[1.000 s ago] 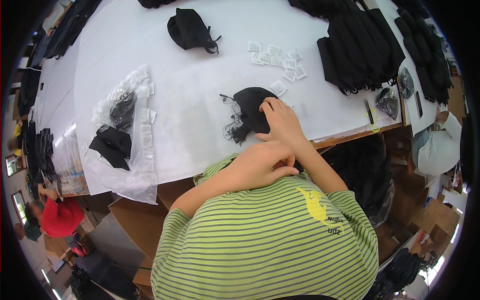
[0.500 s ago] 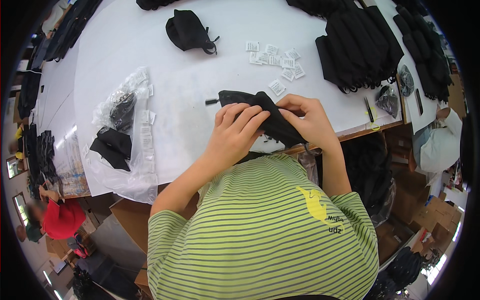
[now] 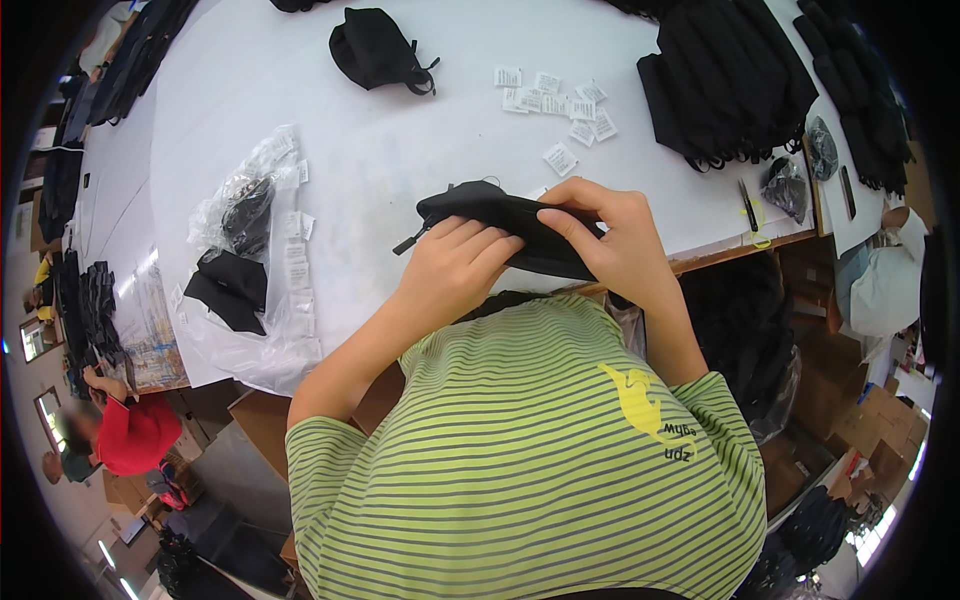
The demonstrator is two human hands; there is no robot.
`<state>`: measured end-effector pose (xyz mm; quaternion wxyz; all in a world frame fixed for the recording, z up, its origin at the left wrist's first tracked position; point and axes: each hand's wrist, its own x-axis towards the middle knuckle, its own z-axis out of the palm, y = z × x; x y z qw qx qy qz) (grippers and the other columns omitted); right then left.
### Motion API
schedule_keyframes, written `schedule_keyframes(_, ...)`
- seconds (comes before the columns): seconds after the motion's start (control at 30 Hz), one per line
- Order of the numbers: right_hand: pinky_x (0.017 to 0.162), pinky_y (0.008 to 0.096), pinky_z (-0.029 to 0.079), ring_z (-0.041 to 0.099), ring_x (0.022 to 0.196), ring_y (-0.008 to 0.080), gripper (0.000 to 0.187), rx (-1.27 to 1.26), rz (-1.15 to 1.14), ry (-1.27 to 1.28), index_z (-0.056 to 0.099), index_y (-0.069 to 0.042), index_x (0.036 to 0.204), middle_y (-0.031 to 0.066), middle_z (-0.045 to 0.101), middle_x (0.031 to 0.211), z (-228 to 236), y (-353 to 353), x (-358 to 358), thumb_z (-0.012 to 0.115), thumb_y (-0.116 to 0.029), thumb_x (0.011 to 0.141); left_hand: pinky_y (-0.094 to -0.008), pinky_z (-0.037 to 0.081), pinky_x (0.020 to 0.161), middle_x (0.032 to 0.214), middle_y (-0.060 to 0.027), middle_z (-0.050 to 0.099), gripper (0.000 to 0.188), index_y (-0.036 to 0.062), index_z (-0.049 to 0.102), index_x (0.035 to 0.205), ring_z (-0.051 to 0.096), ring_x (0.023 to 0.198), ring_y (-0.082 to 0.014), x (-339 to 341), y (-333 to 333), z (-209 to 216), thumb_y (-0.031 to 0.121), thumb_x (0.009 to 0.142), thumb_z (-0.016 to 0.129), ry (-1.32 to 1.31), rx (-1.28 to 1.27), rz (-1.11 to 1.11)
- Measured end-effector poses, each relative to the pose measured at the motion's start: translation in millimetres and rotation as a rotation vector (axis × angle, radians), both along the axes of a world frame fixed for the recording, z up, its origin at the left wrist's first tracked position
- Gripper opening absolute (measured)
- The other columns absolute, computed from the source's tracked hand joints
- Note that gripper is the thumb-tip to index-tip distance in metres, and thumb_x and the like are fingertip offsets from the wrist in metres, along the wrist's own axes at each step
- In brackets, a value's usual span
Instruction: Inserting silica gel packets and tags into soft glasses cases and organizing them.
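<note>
Close to my body, over the near table edge, I hold a black fabric pouch (image 3: 480,204) with a dangling pull tab at its left end. My left hand (image 3: 460,262) is closed on the pouch's left part, its fingertips partly hidden against the cloth. The right hand (image 3: 612,232) pinches the upper right edge between thumb and fingers. Small white printed packets (image 3: 561,158) lie scattered just beyond the pouch. Farther back sits a similar black pouch (image 3: 374,52) with cord ends at its right side.
Clear plastic bags (image 3: 300,352) with black cloth (image 3: 228,290) lie at left. A pile of black pouches (image 3: 730,85) is at back right. Near the right table edge are small snips (image 3: 747,205) and a wrapped black bundle (image 3: 785,188). Other people work at both sides.
The pouch has tilted flatter and shifted slightly left, its top edge stretched out between my hands. My left fingers have moved lower on it, and the pull tab now hangs downward.
</note>
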<state>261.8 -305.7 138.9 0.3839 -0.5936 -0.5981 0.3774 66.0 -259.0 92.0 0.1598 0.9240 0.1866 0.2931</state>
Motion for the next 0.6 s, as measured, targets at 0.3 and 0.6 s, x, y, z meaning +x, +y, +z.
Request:
schedule_keyframes(0.3, 0.057, 0.0256, 0.046, 0.061, 0.060, 0.0205, 0.012, 0.032, 0.007, -0.012, 0.063, -0.001, 0.089, 0.0095, 0.065, 0.074, -9, 1, -6, 0.064, -0.011, 0.083, -0.0341, 0.044, 0.059, 0.076, -0.0062, 0.060, 0.027, 0.0031, 0.057, 0.092, 0.059, 0.067, -0.0231, -5, -13, 17, 0.003, 0.066, 0.064, 0.206, -0.099, 0.003)
schedule_keyframes(0.6, 0.092, 0.0331, 0.044, 0.052, 0.113, 0.0193, 0.053, -0.282, 0.329, 0.420, 0.051, -0.006, 0.129, 0.0093, 0.057, 0.123, -60, -27, 44, 0.067, -0.024, 0.081, -0.0424, 0.045, 0.064, 0.077, -0.0155, 0.057, 0.016, 0.0039, 0.049, 0.099, 0.058, 0.071, -0.0350, -38, -14, 41, 0.016, 0.090, 0.053, 0.527, -0.719, -0.143)
